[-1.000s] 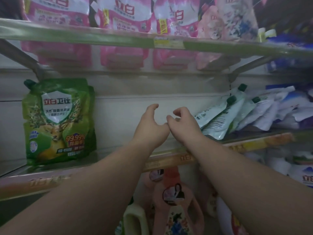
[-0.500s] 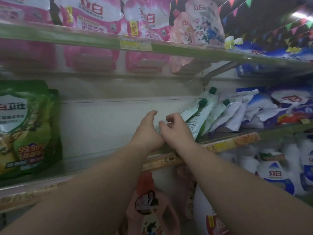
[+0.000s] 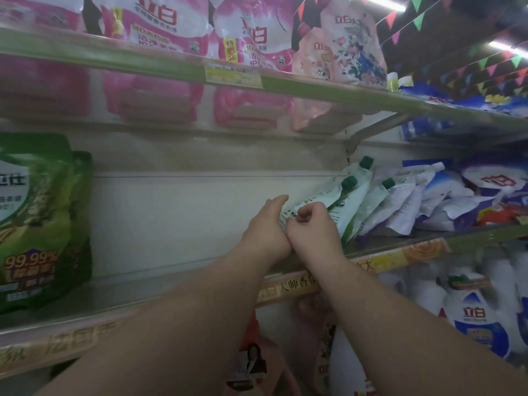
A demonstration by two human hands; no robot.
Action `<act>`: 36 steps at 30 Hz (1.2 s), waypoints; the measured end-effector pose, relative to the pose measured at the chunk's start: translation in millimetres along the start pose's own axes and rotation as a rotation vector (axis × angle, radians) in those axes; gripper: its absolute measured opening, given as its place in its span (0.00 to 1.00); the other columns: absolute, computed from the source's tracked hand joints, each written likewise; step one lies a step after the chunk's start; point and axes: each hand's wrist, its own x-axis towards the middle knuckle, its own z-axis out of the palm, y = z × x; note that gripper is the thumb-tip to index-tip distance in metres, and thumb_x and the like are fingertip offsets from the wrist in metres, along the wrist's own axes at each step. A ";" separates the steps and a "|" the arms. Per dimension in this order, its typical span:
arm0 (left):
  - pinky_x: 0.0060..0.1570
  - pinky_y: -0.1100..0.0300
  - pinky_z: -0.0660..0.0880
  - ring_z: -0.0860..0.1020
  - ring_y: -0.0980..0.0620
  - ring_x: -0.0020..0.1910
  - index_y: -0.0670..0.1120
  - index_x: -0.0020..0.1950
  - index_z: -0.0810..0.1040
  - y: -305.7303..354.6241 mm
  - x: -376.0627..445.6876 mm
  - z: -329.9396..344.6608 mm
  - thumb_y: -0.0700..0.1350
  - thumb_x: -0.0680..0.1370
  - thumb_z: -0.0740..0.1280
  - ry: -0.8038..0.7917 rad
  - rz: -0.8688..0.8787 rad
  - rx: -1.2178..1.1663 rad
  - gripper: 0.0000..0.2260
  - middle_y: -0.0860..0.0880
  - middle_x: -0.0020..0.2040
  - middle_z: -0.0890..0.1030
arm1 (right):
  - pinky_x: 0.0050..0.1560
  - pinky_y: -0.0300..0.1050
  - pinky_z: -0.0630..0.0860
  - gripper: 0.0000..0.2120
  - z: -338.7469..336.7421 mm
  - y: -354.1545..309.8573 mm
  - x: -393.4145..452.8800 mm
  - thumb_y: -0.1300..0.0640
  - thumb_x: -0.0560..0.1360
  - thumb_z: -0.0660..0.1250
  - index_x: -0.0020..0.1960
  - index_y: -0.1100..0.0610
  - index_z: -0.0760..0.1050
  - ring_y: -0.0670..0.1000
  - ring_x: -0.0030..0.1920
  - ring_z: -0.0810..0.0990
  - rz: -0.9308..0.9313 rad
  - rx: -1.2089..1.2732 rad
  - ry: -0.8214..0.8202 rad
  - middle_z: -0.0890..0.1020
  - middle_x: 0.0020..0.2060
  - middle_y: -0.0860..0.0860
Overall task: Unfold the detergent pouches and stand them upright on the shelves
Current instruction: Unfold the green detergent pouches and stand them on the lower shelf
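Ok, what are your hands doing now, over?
Left hand open against leaning white-green spouted pouch. Right hand pinching its lower edge. Pouch not yet upright. Nothing blocking.

"99.99%" shows on the green pouch (image 3: 43, 224); "立白" marks the pink pouches (image 3: 160, 27) up top and the white bottle (image 3: 480, 324) (smaller print unreadable).
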 end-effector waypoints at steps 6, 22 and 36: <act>0.80 0.48 0.59 0.57 0.48 0.83 0.60 0.83 0.58 -14.8 14.6 5.4 0.49 0.78 0.68 -0.061 0.044 0.127 0.35 0.50 0.86 0.54 | 0.48 0.45 0.71 0.08 6.6 7.4 -5.4 0.58 0.79 0.68 0.56 0.50 0.72 0.50 0.51 0.80 -0.068 -0.053 0.071 0.80 0.48 0.44; 0.50 0.52 0.74 0.79 0.41 0.59 0.48 0.74 0.63 -10.6 27.2 3.7 0.49 0.77 0.69 -0.178 0.030 0.617 0.28 0.43 0.61 0.80 | 0.47 0.45 0.67 0.09 7.1 0.5 -11.6 0.61 0.78 0.65 0.58 0.53 0.74 0.53 0.49 0.74 -0.057 -0.282 0.049 0.77 0.48 0.49; 0.45 0.54 0.67 0.75 0.41 0.49 0.46 0.54 0.63 -16.9 19.8 -1.4 0.47 0.81 0.64 -0.068 0.042 0.568 0.11 0.41 0.58 0.80 | 0.50 0.45 0.67 0.13 9.2 -6.0 -11.2 0.58 0.78 0.65 0.62 0.56 0.75 0.57 0.54 0.76 -0.007 -0.343 -0.013 0.76 0.50 0.51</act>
